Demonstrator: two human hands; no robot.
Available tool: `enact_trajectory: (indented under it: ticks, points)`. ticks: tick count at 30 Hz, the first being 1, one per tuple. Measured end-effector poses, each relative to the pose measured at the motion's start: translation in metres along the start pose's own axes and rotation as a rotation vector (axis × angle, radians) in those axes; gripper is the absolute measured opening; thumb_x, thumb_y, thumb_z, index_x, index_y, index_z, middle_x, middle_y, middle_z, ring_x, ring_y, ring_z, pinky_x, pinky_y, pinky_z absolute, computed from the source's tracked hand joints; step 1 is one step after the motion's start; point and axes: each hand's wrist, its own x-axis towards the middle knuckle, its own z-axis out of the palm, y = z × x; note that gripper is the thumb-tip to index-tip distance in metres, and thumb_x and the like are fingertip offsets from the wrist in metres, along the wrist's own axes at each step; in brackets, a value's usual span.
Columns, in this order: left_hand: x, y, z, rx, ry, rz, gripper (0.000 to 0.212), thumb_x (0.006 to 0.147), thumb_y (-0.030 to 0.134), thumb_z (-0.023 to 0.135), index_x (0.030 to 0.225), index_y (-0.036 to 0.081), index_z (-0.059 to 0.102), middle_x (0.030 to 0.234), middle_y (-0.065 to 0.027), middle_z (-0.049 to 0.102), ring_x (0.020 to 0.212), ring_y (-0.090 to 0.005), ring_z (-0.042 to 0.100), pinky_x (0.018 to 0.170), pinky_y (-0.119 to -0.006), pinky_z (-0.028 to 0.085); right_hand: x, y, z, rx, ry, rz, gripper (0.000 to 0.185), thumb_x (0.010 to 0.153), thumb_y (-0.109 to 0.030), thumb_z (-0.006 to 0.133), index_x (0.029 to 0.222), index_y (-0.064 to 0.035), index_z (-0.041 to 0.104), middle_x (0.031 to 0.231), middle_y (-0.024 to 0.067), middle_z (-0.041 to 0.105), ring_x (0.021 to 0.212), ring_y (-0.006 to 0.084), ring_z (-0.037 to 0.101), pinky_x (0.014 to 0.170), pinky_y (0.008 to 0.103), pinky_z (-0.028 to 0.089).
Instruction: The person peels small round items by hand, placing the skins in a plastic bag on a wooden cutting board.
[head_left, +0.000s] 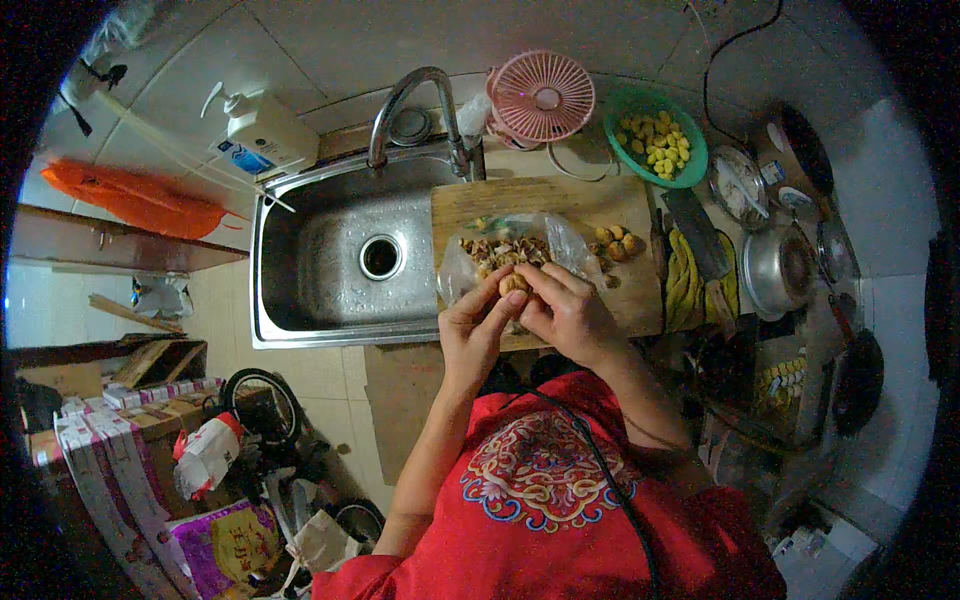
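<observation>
A light-brown chestnut (513, 284) is pinched between my left hand (474, 319) and my right hand (576, 313), with the fingertips of both hands on it. Just beyond the fingers, a heap of dark shell pieces (504, 251) lies on a clear plastic bag (566, 241). The bag is spread over a wooden cutting board (517, 196). To the right on the board sits a small group of brown chestnuts (616, 244). A green plastic basket (698, 139) behind the board holds many yellow peeled chestnuts (664, 148).
A stainless steel sink (322, 255) with a curved faucet (411, 82) adjoins the board's left side. Behind the board stands a pink fan (546, 97). A cleaver (694, 229) lies on a yellow-green cloth (681, 289) at right, beside a metal pot (769, 270).
</observation>
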Motion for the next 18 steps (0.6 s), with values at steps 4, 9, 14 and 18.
enact_trajectory:
  ticks: [4,9,14,18]
  points:
    - [0.0,-0.004,-0.003,0.314,-0.073,0.181,0.029,0.073,0.003,0.053,0.101,-0.005,0.048,0.084,-0.0075,0.056,0.074,-0.0088,0.05,0.066,-0.019,0.04,-0.003,0.002,0.007,-0.242,0.087,-0.126,0.038,0.062,-0.006,0.054,0.096,0.0038,0.043,0.081,0.0146,0.045,0.07,0.0284,0.05,0.059,0.0327,0.044]
    - [0.004,-0.013,-0.01,0.426,-0.162,0.226,0.028,0.074,0.002,0.051,0.101,-0.006,0.048,0.083,-0.0087,0.056,0.075,-0.0096,0.051,0.067,-0.02,0.041,-0.002,0.008,0.004,-0.327,0.035,-0.189,0.038,0.061,-0.009,0.055,0.094,0.0046,0.043,0.079,0.0142,0.044,0.07,0.027,0.051,0.056,0.0316,0.045]
    - [0.005,-0.005,-0.014,0.376,-0.255,0.262,0.025,0.073,0.001,0.051,0.097,-0.005,0.05,0.074,-0.012,0.057,0.066,-0.0142,0.055,0.061,-0.024,0.043,0.002,0.013,-0.011,-0.122,0.007,-0.136,0.026,0.063,-0.008,0.055,0.086,0.0013,0.047,0.077,0.0126,0.048,0.063,0.0255,0.051,0.058,0.032,0.043]
    - [0.008,0.005,-0.019,-0.058,-0.379,-0.138,0.028,0.077,0.001,0.047,0.103,-0.007,0.045,0.08,-0.01,0.055,0.068,-0.0153,0.056,0.062,-0.024,0.046,0.009,0.019,-0.014,0.199,0.01,-0.092,0.011,0.07,-0.005,0.045,0.072,0.0036,0.052,0.059,0.0094,0.05,0.047,0.0194,0.046,0.044,0.0279,0.036]
